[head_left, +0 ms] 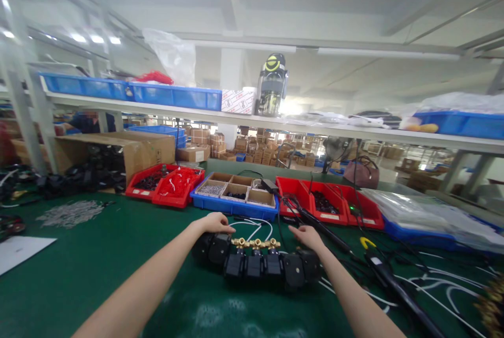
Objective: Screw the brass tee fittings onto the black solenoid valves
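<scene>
A row of black block-shaped units [255, 266] lies on the green table in front of me, and its middle ones carry brass fittings [257, 244] on the far side. My left hand [214, 223] is curled over the left end of the row, its thumb and finger pointing inward. At the opposite end, my right hand [307, 236] wraps the outer black units, with a finger stretched to the left. The undersides of both hands are hidden behind the units. White tubes [255, 229] loop on the table just beyond the fittings.
Behind the row stand a divided blue tray [236, 211] and red bins [173, 202] of small parts. Black electric screwdrivers [397, 288] and cables lie at right. Clear small pieces [73, 213] are spread at left. A shelf [244, 118] holding a bottle [271, 86] crosses above.
</scene>
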Demonstrator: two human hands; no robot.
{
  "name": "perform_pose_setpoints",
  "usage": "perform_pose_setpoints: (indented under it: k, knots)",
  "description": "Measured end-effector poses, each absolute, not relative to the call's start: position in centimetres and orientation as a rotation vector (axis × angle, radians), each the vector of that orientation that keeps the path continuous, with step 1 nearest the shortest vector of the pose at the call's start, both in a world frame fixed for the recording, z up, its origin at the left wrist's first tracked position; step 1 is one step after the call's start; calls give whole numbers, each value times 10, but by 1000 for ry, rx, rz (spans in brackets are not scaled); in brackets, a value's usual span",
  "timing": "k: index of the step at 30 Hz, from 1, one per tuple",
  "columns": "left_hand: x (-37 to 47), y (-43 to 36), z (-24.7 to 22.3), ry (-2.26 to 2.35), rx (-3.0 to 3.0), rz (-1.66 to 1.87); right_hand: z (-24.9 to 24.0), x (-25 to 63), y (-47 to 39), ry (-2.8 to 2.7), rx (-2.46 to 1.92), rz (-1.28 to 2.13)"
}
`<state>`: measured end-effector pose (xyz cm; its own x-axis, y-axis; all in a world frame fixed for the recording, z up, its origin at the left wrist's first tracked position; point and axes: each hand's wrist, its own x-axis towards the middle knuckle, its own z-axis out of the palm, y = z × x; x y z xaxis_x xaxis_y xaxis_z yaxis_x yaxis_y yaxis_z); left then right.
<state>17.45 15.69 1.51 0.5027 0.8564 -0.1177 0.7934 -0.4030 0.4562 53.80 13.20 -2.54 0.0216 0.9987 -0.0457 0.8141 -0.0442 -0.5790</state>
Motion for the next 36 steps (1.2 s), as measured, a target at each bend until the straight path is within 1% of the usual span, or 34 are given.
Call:
perform_pose_setpoints:
  k: [3,6,8,10,12,15,17,20,26,29,32,36]
  knots:
    - [171,139,37,1323,2377,356,-5,544,112,-1878,-1790,460]
    - [170,97,48,1113,2481,374,9,538,66,-2050,-1532,295]
    - [176,67,40,1049,2582,409,9,525,34,-2217,-1389,204]
    - [188,46,23,937,2867,401,5,506,12,-2385,-1294,151]
    - [202,36,2,894,3053,391,0,487,5,-2494,-1269,99]
    - [216,41,-17,912,3105,411,-3,471,13,-2568,-1292,50]
    - [219,51,-15,916,3070,426,3,469,23,-2600,-1279,69]
    - [220,70,1,930,3004,437,17,472,40,-2618,-1237,165]
    - [232,100,29,859,2891,293,33,478,75,-2603,-1238,493]
    - [221,98,39,926,2854,286,35,494,67,-2475,-1328,535]
    - [190,92,45,1060,2794,333,36,515,43,-2362,-1404,523]
    - [151,81,41,1160,2697,297,23,525,15,-2326,-1468,482]
